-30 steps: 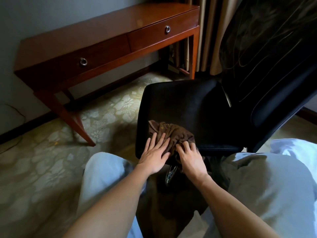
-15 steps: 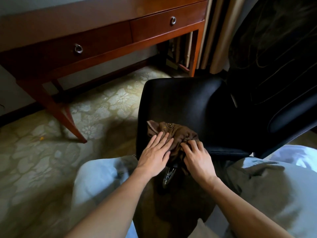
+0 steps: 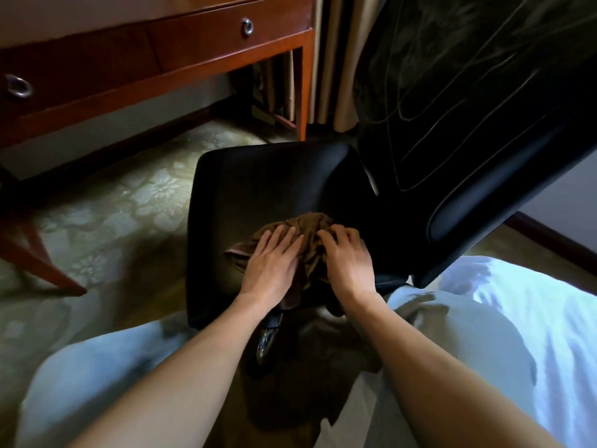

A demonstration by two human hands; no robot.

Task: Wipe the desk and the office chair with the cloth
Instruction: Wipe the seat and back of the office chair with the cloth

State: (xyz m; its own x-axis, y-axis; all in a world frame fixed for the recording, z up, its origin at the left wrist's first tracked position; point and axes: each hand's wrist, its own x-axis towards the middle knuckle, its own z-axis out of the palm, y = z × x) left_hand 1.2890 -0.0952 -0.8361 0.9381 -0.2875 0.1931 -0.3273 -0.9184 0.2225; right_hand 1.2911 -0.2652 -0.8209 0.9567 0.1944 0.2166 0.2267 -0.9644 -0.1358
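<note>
Brown cloth (image 3: 308,225) bunched on chair seat (image 3: 258,182); left hand (image 3: 273,265) pressed flat, right hand (image 3: 348,265) fingers curled into it. Risk: chair rolls under push; folds skip patches.

- The left grip (image 3: 271,270) and right grip (image 3: 347,266) have pushed the brown cloth (image 3: 310,227) away from the front edge of the office chair (image 3: 258,182), deeper across its seat toward the backrest.
- The cloth, spread looser a second ago, is now bunched ahead of the fingertips, with one corner trailing beside the left grip.
- The right grip's fingers bend more sharply into the folds.
- The view has closed in: the wooden surface (image 3: 193,43) shows only its drawer fronts, its top gone from sight.
</note>
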